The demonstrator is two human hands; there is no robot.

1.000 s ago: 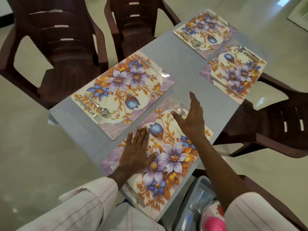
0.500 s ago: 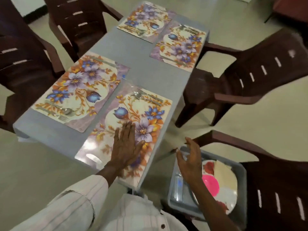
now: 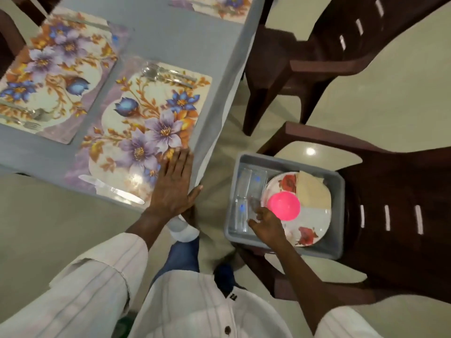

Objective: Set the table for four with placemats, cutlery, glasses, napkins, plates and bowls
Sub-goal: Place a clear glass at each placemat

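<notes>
My left hand (image 3: 174,186) lies flat on the near corner of a floral placemat (image 3: 146,118), at the table's edge. That mat carries a spoon and fork (image 3: 168,75) at its far end and a knife (image 3: 112,190) at its near end. My right hand (image 3: 266,223) is down inside a grey bin (image 3: 340,215), its fingers curled at a clear glass (image 3: 253,204); the grip is blurred. More glasses (image 3: 246,184) lie on the bin's left side. Beside them are floral plates (image 3: 314,215), a pink bowl (image 3: 284,206) and cream napkins (image 3: 312,191).
The bin stands on the seat of a brown plastic chair (image 3: 402,191) to the right of the grey table (image 3: 183,32). A second brown chair (image 3: 317,57) stands further along. Another placemat (image 3: 53,76) with cutlery lies to the left, and a third placemat (image 3: 219,6) shows at the top.
The view swung right and down. My right hand left the placemat and dropped into the bin to the glasses. My left hand slid toward the mat's near right corner.
</notes>
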